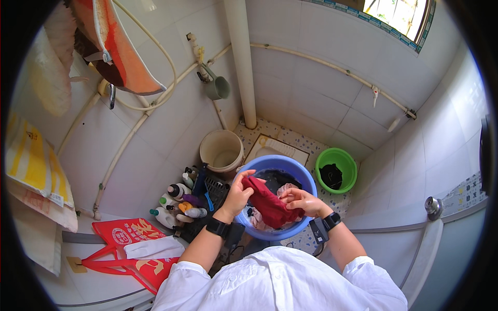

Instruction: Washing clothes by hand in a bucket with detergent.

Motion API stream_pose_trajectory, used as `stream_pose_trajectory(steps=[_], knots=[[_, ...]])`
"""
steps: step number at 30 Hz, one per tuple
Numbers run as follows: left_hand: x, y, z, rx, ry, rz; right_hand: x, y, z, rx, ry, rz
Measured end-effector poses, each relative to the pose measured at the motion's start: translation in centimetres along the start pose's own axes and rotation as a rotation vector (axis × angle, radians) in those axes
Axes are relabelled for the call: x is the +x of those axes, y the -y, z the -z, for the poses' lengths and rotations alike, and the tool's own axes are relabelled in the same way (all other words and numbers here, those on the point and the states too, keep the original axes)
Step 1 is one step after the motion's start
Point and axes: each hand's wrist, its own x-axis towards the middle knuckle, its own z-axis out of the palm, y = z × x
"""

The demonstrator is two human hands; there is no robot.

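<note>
A dark red piece of cloth [268, 203], likely a small garment, is stretched between my two hands above a blue basin [308, 181]. My left hand [239, 194] pinches its upper left end between thumb and fingers. At its lower right end, my right hand [306, 201] grips the cloth with bent fingers. Below, the basin holds dark cloth [274, 179] in water and pale pink cloth [256, 220], partly hidden by the red cloth and my hands. Each wrist wears a black band.
A green bucket [348, 187] with something black inside stands right of the basin. A cream bucket [222, 147] stands at the back left, near a squat toilet [277, 150]. Several bottles [179, 192] crowd the left. A red bag [129, 233] and towels [39, 160] hang farther left.
</note>
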Motion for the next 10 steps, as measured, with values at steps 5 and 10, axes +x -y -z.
stream_pose_trajectory(steps=[5,10], knots=[[-0.5,-2.5,-1.7,0.100,0.200,0.009,1.0,-0.6,-0.4,-0.027,0.024,-0.186],[-1.1,-3.3,-1.9,0.277,0.284,0.007,1.7,-1.7,1.5,-0.262,-0.065,-0.076]])
